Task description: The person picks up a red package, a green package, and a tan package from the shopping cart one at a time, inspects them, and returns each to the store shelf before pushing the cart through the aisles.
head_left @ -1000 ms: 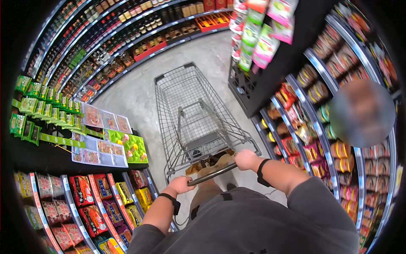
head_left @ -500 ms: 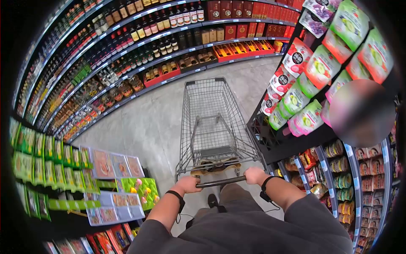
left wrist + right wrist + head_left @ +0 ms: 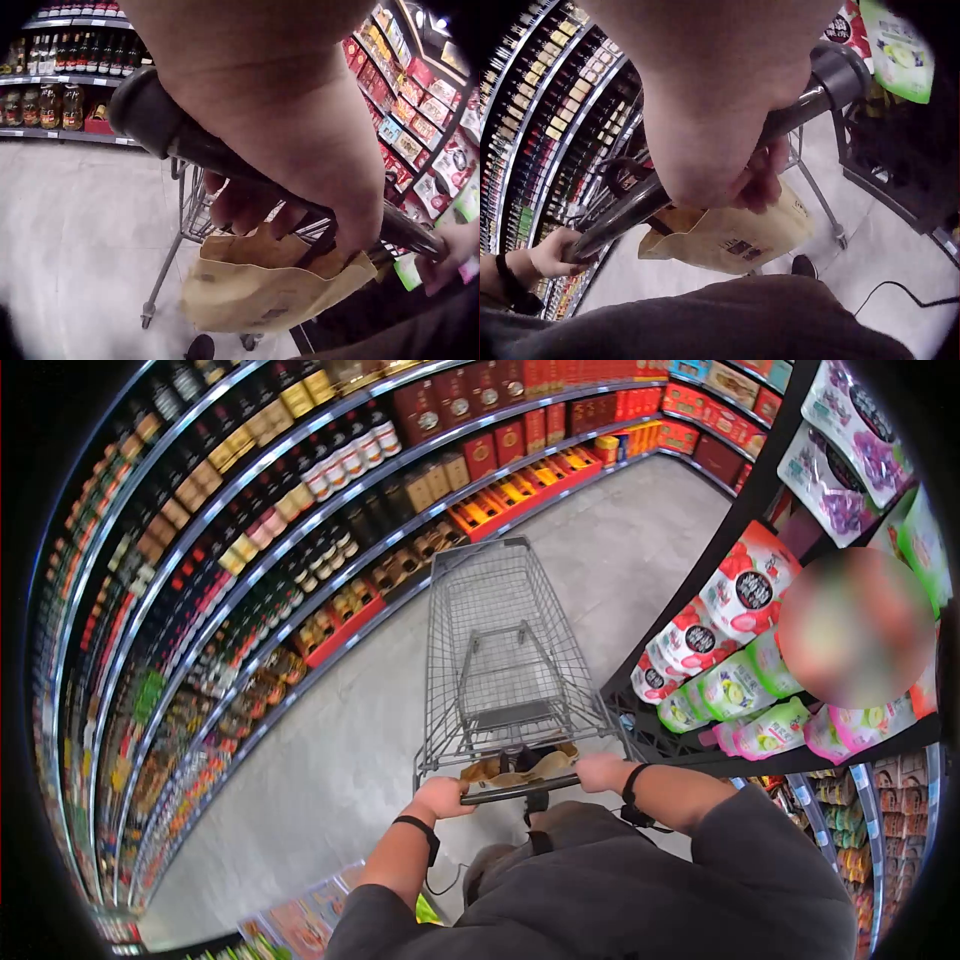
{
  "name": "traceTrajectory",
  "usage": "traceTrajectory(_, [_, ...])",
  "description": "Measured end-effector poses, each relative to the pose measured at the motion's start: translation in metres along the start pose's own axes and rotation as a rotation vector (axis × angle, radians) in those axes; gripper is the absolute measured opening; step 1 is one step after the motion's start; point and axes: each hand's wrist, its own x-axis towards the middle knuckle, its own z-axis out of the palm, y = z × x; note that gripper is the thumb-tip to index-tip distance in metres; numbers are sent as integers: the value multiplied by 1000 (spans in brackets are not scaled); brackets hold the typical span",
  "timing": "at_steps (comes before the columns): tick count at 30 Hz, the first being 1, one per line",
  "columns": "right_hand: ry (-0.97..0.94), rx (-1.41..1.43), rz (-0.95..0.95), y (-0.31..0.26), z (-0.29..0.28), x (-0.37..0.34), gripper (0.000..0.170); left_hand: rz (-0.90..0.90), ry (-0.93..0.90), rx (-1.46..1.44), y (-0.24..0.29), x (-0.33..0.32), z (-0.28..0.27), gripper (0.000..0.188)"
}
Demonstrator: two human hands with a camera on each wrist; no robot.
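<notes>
Both hands grip the dark push bar (image 3: 520, 789) of a grey wire shopping cart (image 3: 500, 650). My left hand (image 3: 440, 797) is wrapped round the bar's left end; in the left wrist view its fingers (image 3: 244, 210) curl under the bar. Toward the right end my right hand (image 3: 602, 771) holds on, its fingers (image 3: 763, 176) curled below the bar in the right wrist view. A tan paper bag (image 3: 277, 285) with an open top hangs just beneath the bar, on the near side of the cart. The wire basket shows nothing inside.
Curved shelves of bottles (image 3: 340, 460) run along the left and far side. Close on the right stands a dark rack (image 3: 690, 750) hung with fruit-printed pouches (image 3: 750, 575). Grey floor (image 3: 330, 710) lies between them. Printed sheets (image 3: 305, 910) sit at the lower left.
The cart has rolled forward and turned rightward, so the bottle shelves are nearer and the green-packet display has slid out at lower left. Both hands keep their hold on the bar.
</notes>
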Motion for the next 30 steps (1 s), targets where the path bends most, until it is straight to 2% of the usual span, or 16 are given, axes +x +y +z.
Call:
traceTrajectory(2, [-36,-13,67,-3,-42,14,30,27,-21,14,-27,33,-26,48])
traceTrajectory(4, [3,39,103,10,-57,39,31,36,-28,32,-52,64,-48,48])
traceTrajectory(6, [55,91,41,26,-65,73,30,70,-33,48,-71,93,-73,48])
traceTrajectory(9, [69,144,65,31,-116,86,28,97,-126,59,-97,143,-122,45])
traceTrajectory(14, [127,219,93,60,-171,142,28,213,-178,124,-149,238,-192,45])
traceTrajectory(21, [186,299,214,116,-265,187,29,355,-165,246,-173,379,-306,41])
traceTrajectory(24, [168,338,323,142,-302,205,30,420,-158,298,-172,436,-353,42])
traceTrajectory(30, [219,462,369,213,-357,241,35,535,-159,337,-163,556,-428,44])
